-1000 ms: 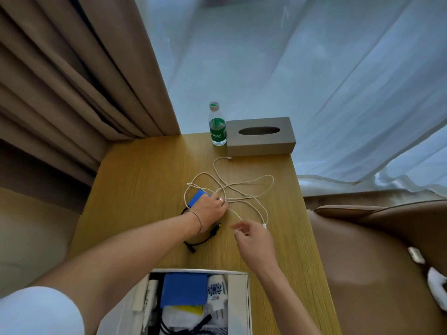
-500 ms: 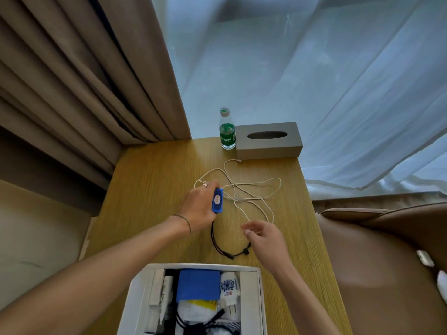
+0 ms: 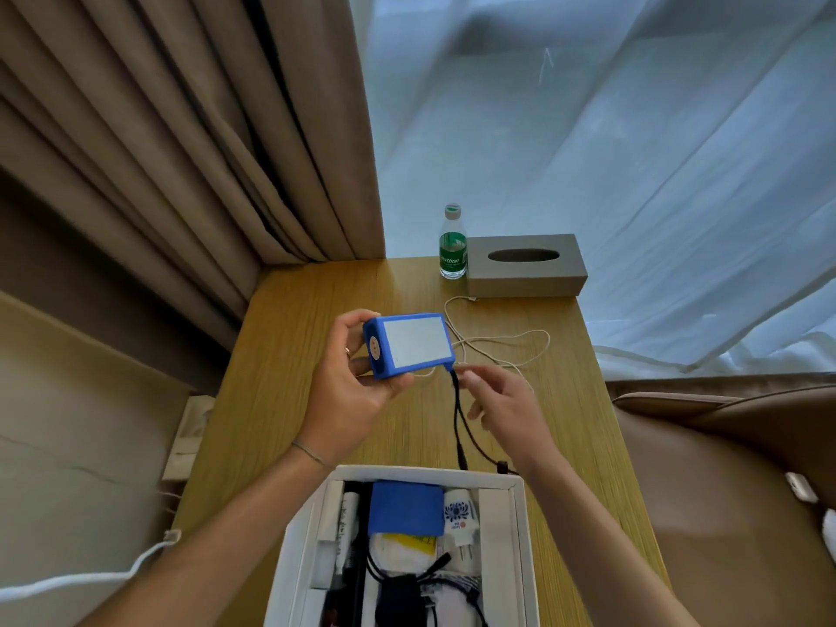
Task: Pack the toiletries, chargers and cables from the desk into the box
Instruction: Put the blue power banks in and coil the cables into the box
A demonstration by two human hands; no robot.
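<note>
My left hand (image 3: pixel 350 391) grips a blue charger block with a white face (image 3: pixel 409 345) and holds it up above the desk. A black cable (image 3: pixel 459 418) hangs from the block's lower right corner down toward the box. My right hand (image 3: pixel 504 402) is just right of that corner, fingertips at the cable's plug end; whether they pinch it is unclear. A white cable (image 3: pixel 502 341) lies in loose loops on the wooden desk (image 3: pixel 289 355) behind the hands. The white box (image 3: pixel 520 536) at the near edge holds a blue block, a white plug, tubes and black cables.
A green-labelled water bottle (image 3: pixel 452 246) and a grey tissue box (image 3: pixel 527 264) stand at the desk's far edge. Beige curtains hang at left, sheer white ones at right. A brown leather seat (image 3: pixel 724 491) adjoins the desk's right side.
My left hand has lifted the blue block off the desk and turned its white face up. The black cable now dangles from it. My right hand has risen to the block's corner.
</note>
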